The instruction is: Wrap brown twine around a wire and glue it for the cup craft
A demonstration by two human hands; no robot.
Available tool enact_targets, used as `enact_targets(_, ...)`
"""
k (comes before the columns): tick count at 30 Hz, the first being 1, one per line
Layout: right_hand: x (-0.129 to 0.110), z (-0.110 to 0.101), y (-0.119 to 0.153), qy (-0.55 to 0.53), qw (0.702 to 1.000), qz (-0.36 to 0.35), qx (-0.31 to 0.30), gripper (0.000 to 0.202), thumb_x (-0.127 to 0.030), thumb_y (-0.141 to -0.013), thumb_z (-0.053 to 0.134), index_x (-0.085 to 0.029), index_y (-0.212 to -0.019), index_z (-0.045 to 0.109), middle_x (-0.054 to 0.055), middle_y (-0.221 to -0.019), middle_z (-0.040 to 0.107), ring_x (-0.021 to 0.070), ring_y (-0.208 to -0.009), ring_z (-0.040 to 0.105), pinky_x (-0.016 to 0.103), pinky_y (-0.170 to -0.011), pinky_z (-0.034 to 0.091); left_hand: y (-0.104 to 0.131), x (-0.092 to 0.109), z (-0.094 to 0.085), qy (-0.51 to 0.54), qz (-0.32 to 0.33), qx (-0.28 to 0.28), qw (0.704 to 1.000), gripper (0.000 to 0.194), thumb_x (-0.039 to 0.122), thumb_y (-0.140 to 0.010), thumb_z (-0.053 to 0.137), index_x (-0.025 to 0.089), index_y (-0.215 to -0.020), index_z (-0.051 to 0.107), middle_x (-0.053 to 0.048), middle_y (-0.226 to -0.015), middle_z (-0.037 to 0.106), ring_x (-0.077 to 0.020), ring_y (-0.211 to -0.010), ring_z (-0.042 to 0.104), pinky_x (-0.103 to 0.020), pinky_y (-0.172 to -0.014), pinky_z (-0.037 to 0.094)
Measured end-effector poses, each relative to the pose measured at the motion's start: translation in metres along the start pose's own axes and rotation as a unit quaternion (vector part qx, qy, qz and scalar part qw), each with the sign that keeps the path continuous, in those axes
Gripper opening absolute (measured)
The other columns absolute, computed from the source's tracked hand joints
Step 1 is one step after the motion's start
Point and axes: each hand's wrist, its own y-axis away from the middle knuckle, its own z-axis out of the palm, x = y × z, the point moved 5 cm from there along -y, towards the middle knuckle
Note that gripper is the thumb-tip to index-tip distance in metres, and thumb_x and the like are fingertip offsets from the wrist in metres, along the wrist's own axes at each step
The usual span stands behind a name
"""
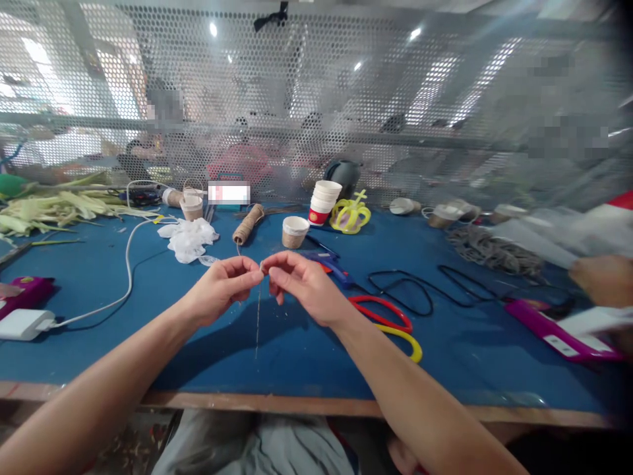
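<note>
Both my hands meet above the blue table, fingertips pinched together. My left hand (pixel 227 287) and my right hand (pixel 299 277) grip a thin twine (pixel 258 323) between thumbs and forefingers, and one end of it dangles toward the table. Just beyond my left hand lies a spool of brown twine (pixel 248 224), from which a strand runs toward my fingers. A paper cup wrapped in twine (pixel 295 233) stands a little past my right hand. The exact point of the pinch is partly covered by my fingers.
Red-and-yellow-handled scissors (pixel 383 313), a blue-handled tool (pixel 339 270) and a black cable (pixel 425 297) lie to the right. Stacked paper cups (pixel 325 201) and a yellow crown (pixel 350 214) stand behind. Crumpled white plastic (pixel 188 239) and a white charger (pixel 27 324) are left. Another person's hand (pixel 603 280) shows at right.
</note>
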Motion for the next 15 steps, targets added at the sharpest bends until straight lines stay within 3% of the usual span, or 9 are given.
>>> enact_targets(2, -0.0074, -0.0024, 0.0006, 0.019, 0.999, -0.026, -0.007, 0.019, -0.029, -0.078, 0.057, -0.017, -0.092, 0.058, -0.002, -0.073, 0.055, 0.0065, -0.055, 0.049, 0.021, -0.049, 0.042, 0.0013, -0.0038, 0.005, 0.007, -0.034, -0.041, 0.999, 0.027, 0.031, -0.063, 0.071, 0.012, -0.066, 0.052, 0.007, -0.051, 0.04, -0.0018, -0.043, 0.029, -0.02, -0.044, 0.017)
enact_targets(5, -0.0097, -0.0012, 0.0017, 0.05, 0.998, -0.02, -0.039, 0.012, -0.027, -0.078, 0.057, -0.016, -0.081, 0.059, -0.003, -0.065, 0.051, 0.0065, -0.053, 0.046, 0.021, -0.05, 0.041, 0.0028, -0.0088, 0.0106, 0.019, -0.072, -0.082, 0.994, 0.025, 0.029, -0.064, 0.07, 0.011, -0.068, 0.052, 0.008, -0.052, 0.038, -0.0009, -0.043, 0.024, -0.021, -0.044, 0.014)
enact_targets(12, -0.0068, -0.0031, 0.0028, 0.072, 0.997, -0.005, -0.03, 0.015, -0.03, -0.079, 0.055, -0.016, -0.073, 0.053, -0.003, -0.059, 0.048, 0.0074, -0.052, 0.044, 0.022, -0.049, 0.039, 0.0036, -0.0063, 0.0071, -0.03, -0.08, -0.098, 0.992, 0.022, 0.029, -0.068, 0.065, 0.011, -0.071, 0.053, 0.008, -0.055, 0.038, -0.0013, -0.044, 0.024, -0.02, -0.044, 0.015)
enact_targets(15, -0.0074, -0.0042, 0.0027, 0.098, 0.995, 0.001, -0.03, 0.015, -0.029, -0.079, 0.054, -0.016, -0.073, 0.052, -0.004, -0.059, 0.048, 0.0071, -0.052, 0.044, 0.022, -0.05, 0.039, 0.0032, -0.002, 0.0031, -0.126, -0.057, -0.092, 0.986, 0.02, 0.032, -0.073, 0.06, 0.013, -0.073, 0.054, 0.006, -0.057, 0.04, -0.0032, -0.047, 0.03, -0.02, -0.046, 0.02)
